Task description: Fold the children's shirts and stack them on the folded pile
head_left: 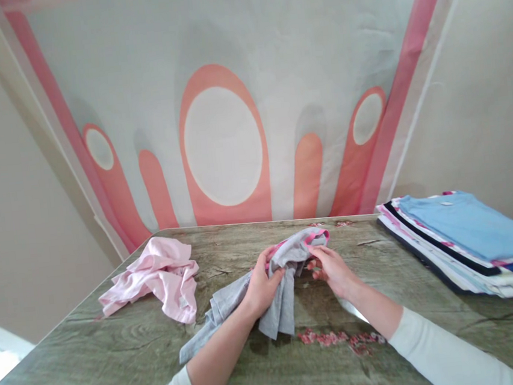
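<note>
A grey garment with pink trim [282, 311] is bunched up over the middle of the table; its exact kind is hidden by the folds. My left hand [264, 284] is closed around its gathered middle, with loose cloth hanging down on both sides of the wrist. At the pink-edged end, my right hand [332, 270] pinches the trim between thumb and fingers. To the left of my hands lies a crumpled light pink garment [167, 274], which neither hand touches.
A stack of folded clothes [472, 226], light blue on top, sits on the right of the wood-patterned table [238, 382]. Red flower prints [329, 337] mark the tabletop. Behind the table's far edge stands a wall covering [328, 40] with pink-orange shapes.
</note>
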Tool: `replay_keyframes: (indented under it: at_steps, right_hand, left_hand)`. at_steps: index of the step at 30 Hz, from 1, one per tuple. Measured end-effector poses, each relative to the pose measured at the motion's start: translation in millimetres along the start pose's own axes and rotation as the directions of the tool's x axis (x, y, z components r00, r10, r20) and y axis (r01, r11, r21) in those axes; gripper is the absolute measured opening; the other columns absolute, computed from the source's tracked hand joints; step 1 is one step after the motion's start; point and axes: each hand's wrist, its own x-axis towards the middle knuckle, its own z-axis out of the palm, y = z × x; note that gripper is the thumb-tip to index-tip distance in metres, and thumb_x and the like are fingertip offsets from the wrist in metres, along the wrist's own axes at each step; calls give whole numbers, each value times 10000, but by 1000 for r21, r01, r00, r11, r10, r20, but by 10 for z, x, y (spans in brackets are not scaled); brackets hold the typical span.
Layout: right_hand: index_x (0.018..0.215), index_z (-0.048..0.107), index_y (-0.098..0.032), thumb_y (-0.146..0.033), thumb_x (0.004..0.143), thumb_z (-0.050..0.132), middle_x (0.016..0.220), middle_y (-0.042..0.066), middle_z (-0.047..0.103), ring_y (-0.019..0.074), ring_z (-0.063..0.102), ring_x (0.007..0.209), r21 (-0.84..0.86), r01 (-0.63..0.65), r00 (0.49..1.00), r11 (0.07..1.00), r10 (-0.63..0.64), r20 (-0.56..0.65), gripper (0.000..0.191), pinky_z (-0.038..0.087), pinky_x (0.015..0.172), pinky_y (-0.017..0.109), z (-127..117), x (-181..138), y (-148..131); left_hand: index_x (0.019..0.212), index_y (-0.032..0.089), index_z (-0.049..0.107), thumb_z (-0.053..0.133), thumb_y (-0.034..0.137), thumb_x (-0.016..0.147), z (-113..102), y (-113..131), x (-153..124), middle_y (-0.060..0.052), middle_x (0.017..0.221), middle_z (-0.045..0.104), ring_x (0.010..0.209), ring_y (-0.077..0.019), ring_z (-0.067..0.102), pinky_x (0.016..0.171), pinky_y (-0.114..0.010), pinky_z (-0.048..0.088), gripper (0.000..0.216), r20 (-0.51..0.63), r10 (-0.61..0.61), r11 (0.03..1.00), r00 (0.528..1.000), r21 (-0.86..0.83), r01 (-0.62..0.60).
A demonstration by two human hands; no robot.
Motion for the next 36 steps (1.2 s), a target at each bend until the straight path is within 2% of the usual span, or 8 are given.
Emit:
replay_keyframes:
  at_steps: [5,9,12,19,25,29,33,36]
  right_hand:
    - [776,598,-197,-378,665,694,651,-40,533,80,502,533,-65,95,995,993,-94,15,233,363,363,149,-7,-44,-67]
    - [783,618,-187,-392,665,695,672,-26,580,76,477,512,-49,91,994,995,-88,60,250,350,376,160,20,-71,-109]
    - [748,614,-170,-410,702,662,685,0,627,65,449,451,-64,98,986,993,-88,142,249,353,387,179,69,-136,-148]
    - [755,625,-156,-440,748,611,631,29,656,68,462,387,-173,139,935,975,-72,348,284,336,372,190,182,-349,-358]
    - [810,646,-157,-425,751,610,657,14,653,65,480,414,-164,165,921,973,-92,378,277,367,405,193,146,-382,-528]
    - [962,627,-174,-390,735,625,698,1,644,68,488,437,-218,191,918,957,-95,385,313,382,423,199,86,-313,-521]
    - [1014,609,-191,-338,689,661,710,-11,615,101,512,525,-370,337,902,866,-185,390,360,393,438,204,56,-242,-446]
    - [992,620,-213,-269,653,678,777,2,617,138,543,653,-491,513,851,703,-345,396,349,445,576,252,23,-168,-384]
  left_hand:
    - [1255,223,436,491,113,785,-63,46,-18,-86,1273,433,1198,-203,406,1013,-380,306,486,-83,151,940,985,321,-117]
    - [1272,249,426,574,154,730,17,274,-128,-90,1380,307,1252,-258,317,1028,-440,259,569,14,249,824,968,523,-219]
    - [1253,243,434,637,201,693,78,366,-177,-79,1325,403,1229,-267,343,1019,-449,253,597,96,261,789,961,552,-270]
    - [954,200,587,478,189,826,-16,350,-77,-30,938,626,904,-180,558,829,-309,392,168,24,158,906,987,393,-155]
    - [889,151,579,448,336,868,-44,454,2,-11,774,596,709,-135,527,657,-230,408,228,37,51,989,998,138,-56]
    - [883,135,573,434,370,877,-50,456,31,-19,778,594,711,-132,520,669,-228,412,274,76,12,999,997,37,-15]
    - [895,142,566,443,359,876,-64,391,52,-22,796,591,732,-130,523,685,-230,412,250,57,8,1000,998,27,-9]
    - [1035,152,525,454,343,872,-102,341,79,8,712,556,648,-110,512,613,-209,397,260,-12,19,1000,1000,23,-19]
